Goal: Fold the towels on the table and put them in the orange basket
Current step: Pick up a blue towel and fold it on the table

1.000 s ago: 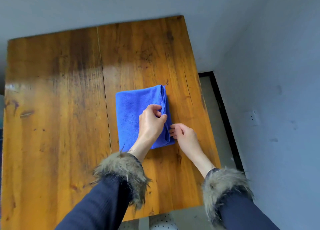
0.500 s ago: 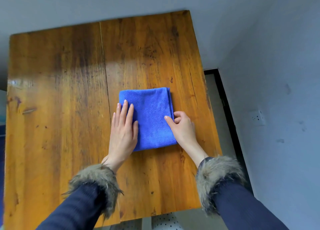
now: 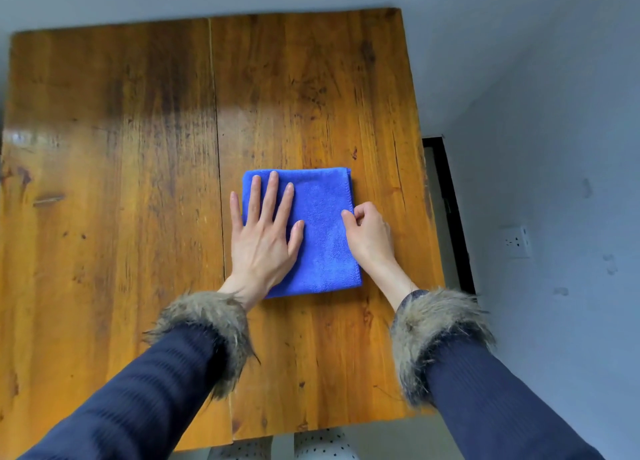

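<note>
A folded blue towel [image 3: 322,231] is lying flat on the wooden table [image 3: 138,182], right of the table's middle seam, toward the 3 o'clock side of the tabletop. Its long axis is running from 6 to 12 o'clock, away from the person, leaning slightly toward 11, with its stitched edge along the right side. The left hand [image 3: 265,237] is pressing flat on the towel's left half, fingers straight and spread, pointing toward 12 o'clock, the little finger reaching just past the left edge onto the wood. The right hand [image 3: 370,234] is sitting at the towel's right edge, its fingers curled and its thumb and forefinger pinching the cloth there. Both sleeves are ending in fur cuffs [image 3: 440,331].
</note>
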`<state>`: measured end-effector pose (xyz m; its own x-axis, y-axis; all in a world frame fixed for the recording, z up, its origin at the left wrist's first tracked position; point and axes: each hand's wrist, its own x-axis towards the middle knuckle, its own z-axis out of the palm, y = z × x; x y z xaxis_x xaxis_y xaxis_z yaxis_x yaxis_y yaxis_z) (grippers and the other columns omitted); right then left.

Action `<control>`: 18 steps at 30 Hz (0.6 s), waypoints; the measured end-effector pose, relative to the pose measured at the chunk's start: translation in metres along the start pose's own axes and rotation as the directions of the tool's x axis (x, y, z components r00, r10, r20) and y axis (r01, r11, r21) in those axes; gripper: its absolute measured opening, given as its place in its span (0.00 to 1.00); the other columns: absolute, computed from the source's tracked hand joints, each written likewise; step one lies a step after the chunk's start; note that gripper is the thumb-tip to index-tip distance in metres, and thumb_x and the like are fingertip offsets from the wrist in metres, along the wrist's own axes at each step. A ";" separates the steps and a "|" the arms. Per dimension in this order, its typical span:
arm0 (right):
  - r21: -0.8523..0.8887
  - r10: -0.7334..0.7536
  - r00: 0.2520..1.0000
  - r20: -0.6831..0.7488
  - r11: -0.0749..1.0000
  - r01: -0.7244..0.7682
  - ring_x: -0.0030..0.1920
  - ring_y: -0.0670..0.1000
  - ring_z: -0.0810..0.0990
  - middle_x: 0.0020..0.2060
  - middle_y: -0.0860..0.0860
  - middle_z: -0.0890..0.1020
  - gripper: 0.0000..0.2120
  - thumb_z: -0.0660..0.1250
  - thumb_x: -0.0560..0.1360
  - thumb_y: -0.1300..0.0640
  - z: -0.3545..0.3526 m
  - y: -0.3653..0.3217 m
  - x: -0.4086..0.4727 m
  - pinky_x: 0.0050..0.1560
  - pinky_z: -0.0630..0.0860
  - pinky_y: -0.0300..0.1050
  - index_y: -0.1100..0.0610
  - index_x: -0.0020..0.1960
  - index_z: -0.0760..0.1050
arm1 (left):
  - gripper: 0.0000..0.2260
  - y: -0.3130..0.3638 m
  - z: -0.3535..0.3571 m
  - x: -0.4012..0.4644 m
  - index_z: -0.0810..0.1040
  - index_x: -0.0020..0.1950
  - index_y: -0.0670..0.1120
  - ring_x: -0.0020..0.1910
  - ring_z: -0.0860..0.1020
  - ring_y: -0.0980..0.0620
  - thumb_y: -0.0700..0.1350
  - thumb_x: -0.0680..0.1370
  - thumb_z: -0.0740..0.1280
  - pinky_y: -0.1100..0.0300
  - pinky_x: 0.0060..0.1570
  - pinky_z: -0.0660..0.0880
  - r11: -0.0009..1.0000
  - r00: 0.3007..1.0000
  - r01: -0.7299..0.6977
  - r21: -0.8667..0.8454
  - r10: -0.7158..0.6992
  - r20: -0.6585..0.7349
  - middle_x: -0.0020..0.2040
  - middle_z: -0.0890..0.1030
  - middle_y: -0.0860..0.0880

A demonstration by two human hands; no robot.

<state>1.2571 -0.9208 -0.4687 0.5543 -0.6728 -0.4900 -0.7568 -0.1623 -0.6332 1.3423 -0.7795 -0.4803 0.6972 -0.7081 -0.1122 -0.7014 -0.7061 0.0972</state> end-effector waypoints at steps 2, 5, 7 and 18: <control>-0.039 -0.010 1.000 0.005 0.999 0.011 0.38 0.53 0.73 0.34 0.46 0.73 0.09 0.57 0.79 0.49 -0.001 0.001 0.001 0.34 0.64 0.46 0.54 0.46 0.67 | 0.28 -0.001 0.003 0.003 0.58 0.75 0.47 0.76 0.49 0.43 0.57 0.78 0.48 0.38 0.71 0.45 1.000 0.999 0.020 0.006 -0.021 0.028 0.77 0.54 0.45; -0.051 -0.009 1.000 -0.010 0.999 0.009 0.39 0.54 0.74 0.34 0.46 0.73 0.09 0.57 0.79 0.49 -0.003 0.001 0.000 0.37 0.66 0.47 0.55 0.46 0.68 | 0.28 0.002 0.004 0.003 0.56 0.76 0.47 0.76 0.48 0.42 0.58 0.78 0.48 0.39 0.71 0.43 0.999 0.999 0.028 0.028 -0.029 0.031 0.77 0.53 0.45; -0.017 0.006 0.999 -0.037 1.000 -0.006 0.43 0.55 0.75 0.35 0.46 0.73 0.08 0.59 0.79 0.51 -0.003 0.000 -0.002 0.40 0.68 0.47 0.56 0.46 0.68 | 0.28 0.004 0.002 0.003 0.56 0.76 0.48 0.76 0.49 0.42 0.58 0.78 0.48 0.39 0.71 0.42 1.000 1.000 0.014 0.016 -0.014 0.009 0.77 0.53 0.44; -0.530 -0.510 0.859 -0.040 0.740 0.415 0.74 0.57 0.58 0.73 0.57 0.61 0.23 0.55 0.78 0.58 0.041 0.005 -0.015 0.72 0.58 0.58 0.59 0.73 0.62 | 0.23 0.004 0.003 0.007 0.65 0.72 0.46 0.74 0.59 0.41 0.45 0.77 0.50 0.37 0.70 0.54 0.998 0.996 -0.053 -0.035 0.050 -0.069 0.74 0.63 0.42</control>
<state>1.2590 -0.8826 -0.4893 0.8487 -0.5237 -0.0739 -0.5131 -0.7816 -0.3546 1.3437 -0.7876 -0.4837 0.6698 -0.7416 -0.0384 -0.7315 -0.6679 0.1372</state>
